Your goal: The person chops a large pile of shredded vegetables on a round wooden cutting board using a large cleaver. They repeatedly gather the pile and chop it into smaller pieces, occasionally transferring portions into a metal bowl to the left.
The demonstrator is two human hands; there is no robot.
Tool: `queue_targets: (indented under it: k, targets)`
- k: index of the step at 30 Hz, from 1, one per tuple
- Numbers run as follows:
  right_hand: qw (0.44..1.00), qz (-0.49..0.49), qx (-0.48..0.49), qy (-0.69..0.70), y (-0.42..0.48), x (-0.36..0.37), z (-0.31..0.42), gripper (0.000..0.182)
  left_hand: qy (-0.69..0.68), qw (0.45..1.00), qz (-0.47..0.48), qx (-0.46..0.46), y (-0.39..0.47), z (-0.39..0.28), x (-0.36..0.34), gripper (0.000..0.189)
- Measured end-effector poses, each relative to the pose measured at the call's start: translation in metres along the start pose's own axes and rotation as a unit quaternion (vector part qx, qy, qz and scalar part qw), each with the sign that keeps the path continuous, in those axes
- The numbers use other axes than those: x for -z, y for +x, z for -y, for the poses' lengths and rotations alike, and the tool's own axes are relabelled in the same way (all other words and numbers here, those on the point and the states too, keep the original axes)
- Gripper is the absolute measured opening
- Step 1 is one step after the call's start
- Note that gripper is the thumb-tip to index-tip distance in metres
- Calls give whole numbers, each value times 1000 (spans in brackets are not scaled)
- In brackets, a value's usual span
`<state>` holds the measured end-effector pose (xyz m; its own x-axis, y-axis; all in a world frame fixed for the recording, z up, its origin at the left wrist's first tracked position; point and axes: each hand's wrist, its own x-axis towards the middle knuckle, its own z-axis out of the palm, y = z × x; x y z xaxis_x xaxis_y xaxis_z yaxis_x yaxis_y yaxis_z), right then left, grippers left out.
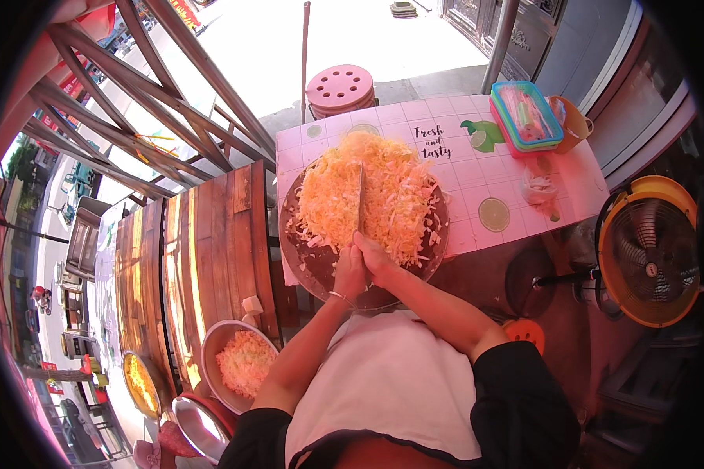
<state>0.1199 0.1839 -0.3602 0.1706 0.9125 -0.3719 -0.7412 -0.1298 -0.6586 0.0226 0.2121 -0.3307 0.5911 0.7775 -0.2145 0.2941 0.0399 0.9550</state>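
Both hands meet at the near edge of a heap of finely chopped pale vegetable [399,199], which looks like cabbage. It lies on a large round dark board [314,272]. A long knife blade [361,196] points away from me, edge-on, over the middle of the heap. My right hand [375,255] closes around the handle end. My left hand [349,271], with a bracelet at its wrist, presses against the right one at the same place; its fingers are curled and partly hidden, and the handle is covered by the hands.
The board rests on a table with a printed cloth [457,225]. Stacked plastic baskets [528,114] and a plastic bag [538,186] lie right. Wooden tables [217,234] stand left, near a bowl of chopped food [246,363] and an empty metal bowl [202,428]. A fan [650,264] stands right; pink stools [340,88] stand beyond.
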Motion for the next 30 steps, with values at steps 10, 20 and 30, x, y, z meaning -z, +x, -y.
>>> queue_targets:
  k: [10,20,30]
  targets:
    - [970,146,55,-185,-5,-45,-1,33,-12,973,-202,-109,-35,-11,7,37]
    - [990,48,-128,32,58,-46,-58,33,29,989,-141,14,18,89,65,37]
    - [998,-9,8,-66,4,-20,-18,35,53,994,-61,-72,-6,30,12,40]
